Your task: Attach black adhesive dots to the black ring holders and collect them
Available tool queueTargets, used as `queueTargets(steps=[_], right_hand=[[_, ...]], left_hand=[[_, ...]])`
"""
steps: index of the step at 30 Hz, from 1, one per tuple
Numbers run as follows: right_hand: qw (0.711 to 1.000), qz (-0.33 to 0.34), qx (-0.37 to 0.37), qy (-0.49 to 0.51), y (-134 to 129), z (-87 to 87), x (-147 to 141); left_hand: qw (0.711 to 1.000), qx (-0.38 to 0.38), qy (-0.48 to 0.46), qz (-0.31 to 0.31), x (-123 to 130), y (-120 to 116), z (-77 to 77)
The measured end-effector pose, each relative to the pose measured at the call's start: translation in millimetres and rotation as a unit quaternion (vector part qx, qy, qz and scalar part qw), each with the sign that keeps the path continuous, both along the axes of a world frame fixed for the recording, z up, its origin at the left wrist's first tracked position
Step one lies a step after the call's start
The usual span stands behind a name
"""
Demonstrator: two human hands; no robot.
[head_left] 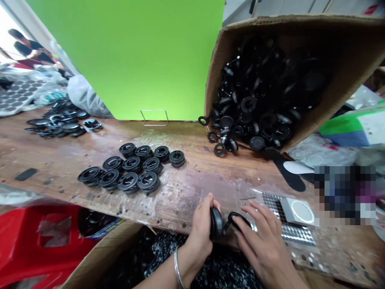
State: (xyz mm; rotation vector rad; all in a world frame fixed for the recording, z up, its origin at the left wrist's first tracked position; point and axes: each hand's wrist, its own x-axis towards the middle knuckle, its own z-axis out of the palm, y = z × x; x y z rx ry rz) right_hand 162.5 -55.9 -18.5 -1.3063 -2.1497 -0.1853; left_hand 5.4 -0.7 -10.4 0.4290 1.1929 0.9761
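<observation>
Near the table's front edge, my left hand [202,224] grips a round black plastic piece [216,223] with a ribbed rim, its flat side turned to the right. A black ring [235,218] joins that piece by a short stem. The fingers of my right hand [261,235] are closed on the ring, while some other fingers stay loosely spread. Several similar round black pieces [131,163] lie in rows to the left, flat on the wooden table [192,172].
A tipped cardboard box [214,76] spills black ringed parts at the back right. A green panel [135,60] stands behind. Right of my hands lie a studded metal strip [296,233] and a grey-white block [297,210]. Black glossy parts [60,120] pile at far left; a red stool [18,241] stands below.
</observation>
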Motion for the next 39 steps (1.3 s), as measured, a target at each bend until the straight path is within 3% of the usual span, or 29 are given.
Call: queueTargets(steps=[6,9,12,15,20,26,30,33,36,38,39], right_hand=[[0.998,-0.023,0.028,-0.060,-7.6,-19.2,-22.3],[0.999,0.013,0.020,-0.034,1.8,-12.0,-34.1],[0.997,0.065,-0.035,0.031,11.4,0.0,-41.0],[0.992,0.074,-0.064,0.081,18.8,7.0,-43.3],[0.993,0.116,-0.001,0.011,30.8,5.3,-51.9],[0.990,0.138,0.030,-0.013,37.3,3.8,-69.7],[0.980,0.146,-0.079,0.109,45.9,6.7,-83.3],[0.942,0.133,-0.214,0.223,61.7,13.2,-98.4],[0.913,0.174,-0.303,0.209,80.8,26.3,-113.2],[0.931,0.179,-0.290,0.130,91.9,35.3,-122.3],[0.947,0.169,-0.262,0.081,96.2,38.2,-127.3]], left_hand=[[1.000,-0.015,-0.017,0.000,-19.3,1.1,2.6],[0.999,-0.006,-0.042,0.028,-32.2,2.2,0.4],[0.996,0.008,-0.066,0.057,-47.8,2.9,-2.2],[0.993,0.016,-0.082,0.082,-59.9,3.0,-2.1],[0.990,0.018,-0.066,0.124,-69.3,4.6,-0.6],[0.992,0.014,-0.050,0.117,-83.8,6.4,-0.6],[0.987,0.002,-0.117,0.108,-92.9,7.5,-2.4],[0.982,0.036,-0.158,0.093,-99.2,9.4,-3.3],[0.987,0.108,-0.059,0.104,-113.2,9.1,-1.5],[0.969,0.197,0.106,0.101,-127.9,5.9,-1.1],[0.945,0.248,0.197,0.080,-135.7,3.5,-2.2]])
